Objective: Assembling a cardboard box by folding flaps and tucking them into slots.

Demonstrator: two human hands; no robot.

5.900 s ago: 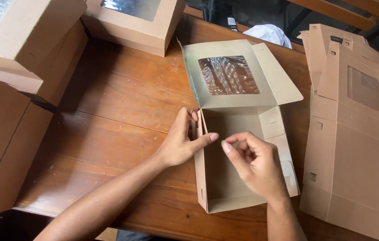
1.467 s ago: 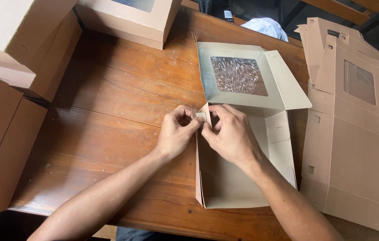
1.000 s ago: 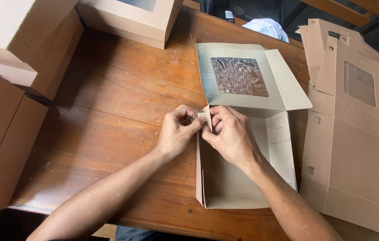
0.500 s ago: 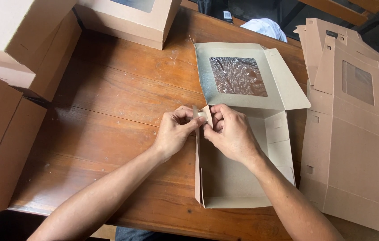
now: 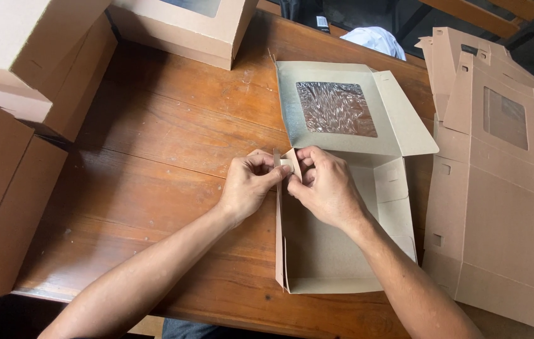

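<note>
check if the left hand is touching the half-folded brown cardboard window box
Touching. The head view shows the left hand pinching the half-folded brown cardboard window box at its upright corner flap, opposite the right hand.

A wooden table (image 5: 173,132) bears cardboard boxes (image 5: 182,25) and flat blanks (image 5: 499,188).

The half-folded box (image 5: 342,251) is light brown card, a bit grey inside. Its lid (image 5: 342,107) has a see-through window (image 5: 336,108) that looks shiny and crinkly, with silver-grey wavy lines. The bench (image 5: 173,132) is warm red-brown wood with darker streaks running along its boards. The flat boxes (image 5: 499,188) in a pile are the same pale brown, and their window looks dull grey-brown. The finished boxes (image 5: 16,94) are light tan too. A cloth (image 5: 375,39) past the bench is white with a little blue. The space behind is dark, nearly black.
</note>
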